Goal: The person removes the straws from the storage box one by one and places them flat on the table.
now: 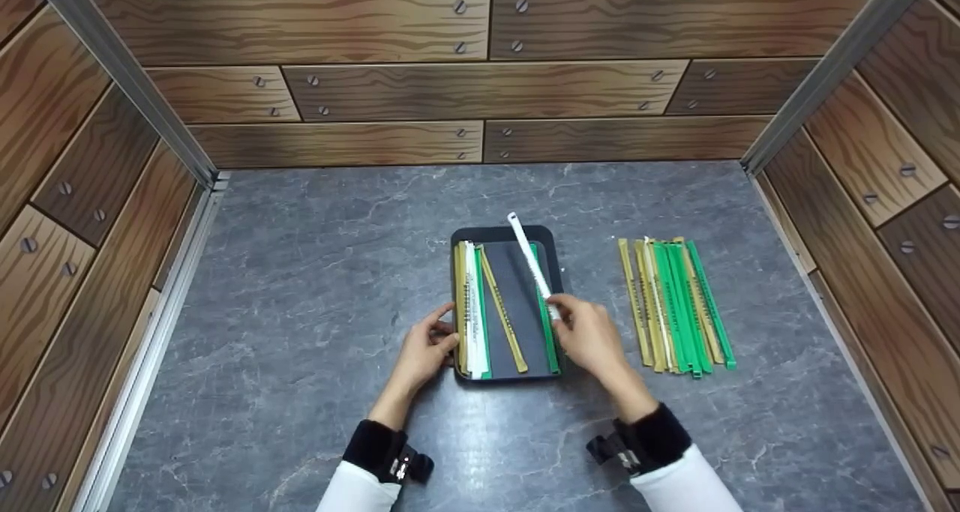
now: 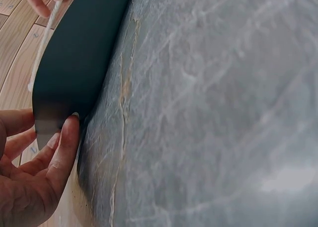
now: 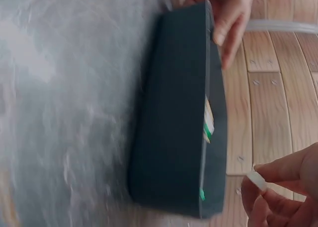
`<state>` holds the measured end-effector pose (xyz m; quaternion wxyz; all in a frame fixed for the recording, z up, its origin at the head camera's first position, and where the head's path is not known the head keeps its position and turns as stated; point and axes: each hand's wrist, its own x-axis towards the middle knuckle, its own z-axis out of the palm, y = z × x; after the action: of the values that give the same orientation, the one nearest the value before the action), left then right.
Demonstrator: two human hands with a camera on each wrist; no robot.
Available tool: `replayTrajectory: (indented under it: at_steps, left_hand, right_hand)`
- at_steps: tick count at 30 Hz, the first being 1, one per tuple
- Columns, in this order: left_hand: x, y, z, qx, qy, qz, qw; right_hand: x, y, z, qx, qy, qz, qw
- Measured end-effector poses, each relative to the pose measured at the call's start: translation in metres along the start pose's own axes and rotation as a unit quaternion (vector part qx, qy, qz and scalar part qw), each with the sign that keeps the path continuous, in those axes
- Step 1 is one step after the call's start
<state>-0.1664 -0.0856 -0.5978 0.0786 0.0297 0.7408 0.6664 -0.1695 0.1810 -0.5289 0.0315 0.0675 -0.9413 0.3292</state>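
A dark rectangular tray (image 1: pixel 502 234) lies on the tabletop with long slim printed packets in it. My left hand (image 1: pixel 424 353) grips its left wall, with fingers (image 2: pixel 67 147) against the outer side in the left wrist view. Over the tray's right part, my right hand (image 1: pixel 596 338) pinches the near end of a white stick packet (image 1: pixel 529 259), which slants up and away to the left. Gold and white packets (image 1: pixel 470 309) lie along the left wall beside a green one. One gold packet (image 1: pixel 504 309) lies slanted mid-tray, and a green packet (image 1: pixel 550 339) lies along the right wall.
Right of the tray, a loose row of gold, white and green packets (image 1: pixel 675 306) lies on the grey marbled tabletop (image 1: pixel 337 235). Wood-patterned panels (image 1: pixel 390 92) enclose the back and both sides, with metal posts at the rear corners.
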Motion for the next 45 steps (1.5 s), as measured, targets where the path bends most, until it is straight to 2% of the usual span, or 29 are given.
replayTrajectory:
  at_steps: [4, 8, 12, 16, 23, 31, 37, 41, 45]
  left_hand:
    - [-0.006, 0.015, 0.0, 0.0, -0.001, -0.001, 1.0]
    - [-0.014, 0.035, -0.001, 0.003, -0.003, 0.0, 1.0]
    - [-0.017, 0.04, 0.0, 0.0, -0.004, 0.003, 1.0]
    - [-0.016, 0.037, 0.0, -0.006, -0.006, 0.006, 0.9999]
    - [-0.015, 0.036, 0.0, -0.006, -0.002, 0.003, 1.0]
    - [-0.016, 0.036, 0.0, -0.009, 0.001, 0.001, 1.0]
    - [-0.015, 0.034, 0.0, -0.008, -0.001, -0.004, 1.0]
    - [-0.006, 0.016, 0.0, -0.009, -0.003, -0.006, 0.9999]
    - [0.0, 0.0, 0.0, -0.005, 0.002, -0.007, 1.0]
  right_hand:
    - [-0.003, 0.016, -0.018, 0.005, 0.018, 0.017, 0.9997]
    - [-0.005, 0.038, -0.036, -0.02, 0.043, 0.035, 0.9982]
    - [-0.01, 0.062, -0.051, -0.062, 0.064, 0.074, 0.9932]
    - [-0.016, 0.08, -0.062, -0.085, 0.063, 0.12, 0.9872]
    - [-0.024, 0.1, -0.065, -0.106, 0.056, 0.156, 0.9804]
    - [-0.024, 0.108, -0.059, -0.096, -0.029, 0.22, 0.9704]
    - [-0.023, 0.109, -0.059, -0.094, -0.045, 0.23, 0.9675]
    - [-0.024, 0.106, -0.058, -0.104, -0.016, 0.22, 0.9697]
    - [-0.023, 0.097, -0.052, -0.106, 0.022, 0.181, 0.9774]
